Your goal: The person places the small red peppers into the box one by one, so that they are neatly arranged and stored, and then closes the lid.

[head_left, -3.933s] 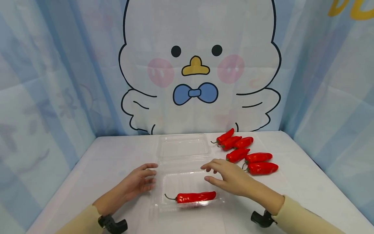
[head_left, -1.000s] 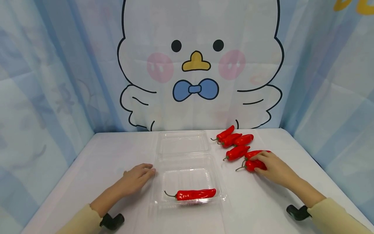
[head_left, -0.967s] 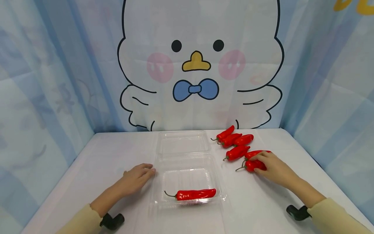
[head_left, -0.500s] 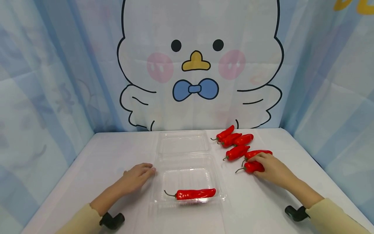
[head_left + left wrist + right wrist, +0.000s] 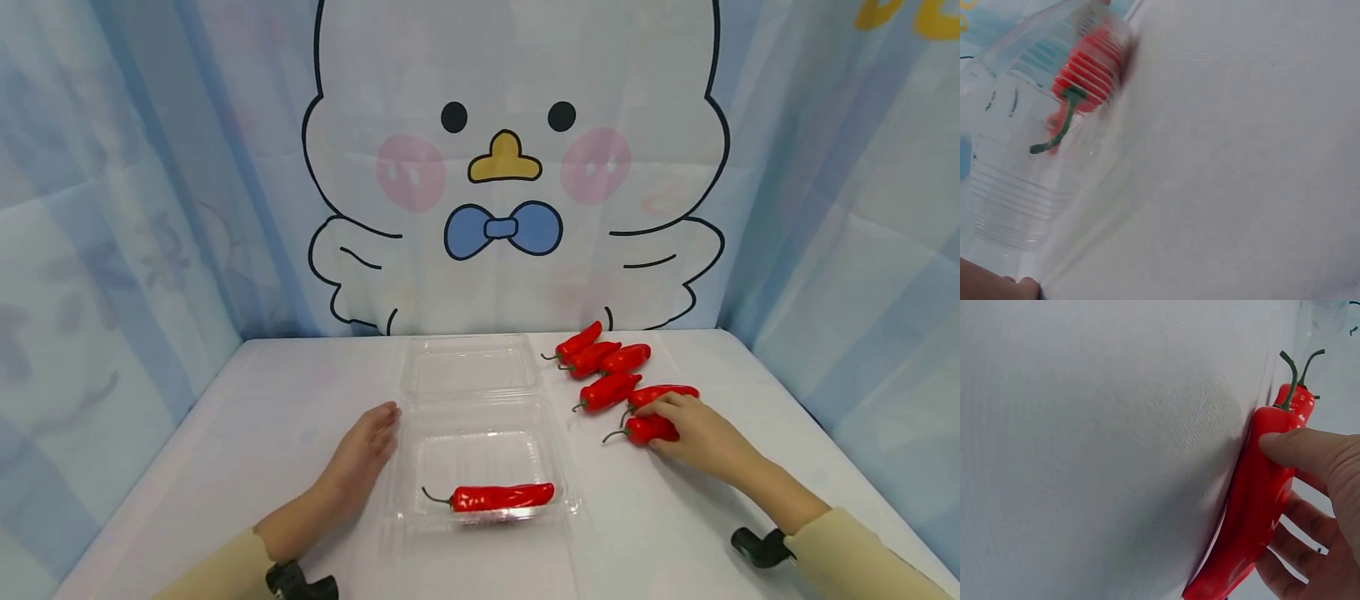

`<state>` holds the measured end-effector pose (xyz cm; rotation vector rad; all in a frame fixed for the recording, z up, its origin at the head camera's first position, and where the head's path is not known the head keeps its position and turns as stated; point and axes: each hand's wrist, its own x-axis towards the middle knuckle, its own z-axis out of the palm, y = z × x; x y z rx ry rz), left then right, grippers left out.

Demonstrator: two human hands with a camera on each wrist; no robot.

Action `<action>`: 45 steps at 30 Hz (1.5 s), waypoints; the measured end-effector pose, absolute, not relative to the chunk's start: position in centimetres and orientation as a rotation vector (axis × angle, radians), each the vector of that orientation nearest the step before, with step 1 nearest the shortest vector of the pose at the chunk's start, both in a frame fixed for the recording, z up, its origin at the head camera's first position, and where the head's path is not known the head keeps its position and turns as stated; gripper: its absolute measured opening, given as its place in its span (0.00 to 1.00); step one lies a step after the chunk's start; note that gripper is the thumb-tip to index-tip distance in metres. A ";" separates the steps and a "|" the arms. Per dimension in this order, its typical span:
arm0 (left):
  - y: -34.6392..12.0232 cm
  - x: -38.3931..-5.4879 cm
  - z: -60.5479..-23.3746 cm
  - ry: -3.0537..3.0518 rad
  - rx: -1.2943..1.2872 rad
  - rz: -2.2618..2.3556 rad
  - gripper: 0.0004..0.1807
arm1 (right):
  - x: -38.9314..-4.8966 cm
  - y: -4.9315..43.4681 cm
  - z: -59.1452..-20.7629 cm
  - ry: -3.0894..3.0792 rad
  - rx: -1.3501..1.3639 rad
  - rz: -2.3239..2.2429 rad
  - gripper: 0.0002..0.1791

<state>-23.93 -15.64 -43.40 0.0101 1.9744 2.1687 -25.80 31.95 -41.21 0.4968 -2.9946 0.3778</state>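
Observation:
My right hand (image 5: 701,433) grips a red chili pepper (image 5: 1250,497) with a green stem, thumb on the near side and fingers around the far side. The pepper lies low at the table surface, its stem pointing left in the head view. A second red pepper (image 5: 663,394) sits right behind it. My left hand (image 5: 363,454) stands on its edge by the left rim of a clear plastic clamshell box (image 5: 480,454), fingers straight. Inside the box, along its front wall, lies one red chili pepper (image 5: 502,497), stem to the left.
Several more red peppers (image 5: 609,392) are grouped at the back right of the white table (image 5: 300,383). The box's clear lid (image 5: 472,367) is folded back flat toward the rear edge. A curtain (image 5: 502,283) with a cartoon bird hangs behind the table.
My right hand went from above the box to the front right pepper and now grips it, shifting it slightly. My left hand has turned from palm down onto its edge beside the box.

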 end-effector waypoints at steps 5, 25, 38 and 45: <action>-14.5 -23.8 -44.5 1.867 -0.007 2.292 0.36 | -25.9 31.8 -41.3 -2.991 0.495 0.361 0.28; -13.8 -24.0 -45.4 1.959 -0.045 2.329 0.26 | -26.1 31.2 -41.8 -2.946 0.544 0.397 0.24; -13.8 -24.0 -45.4 1.950 -0.032 2.322 0.26 | -26.0 31.0 -41.3 -2.958 0.603 0.484 0.23; -13.8 -24.0 -45.4 1.939 -0.034 2.319 0.27 | -26.1 30.7 -40.7 -2.988 0.605 0.595 0.22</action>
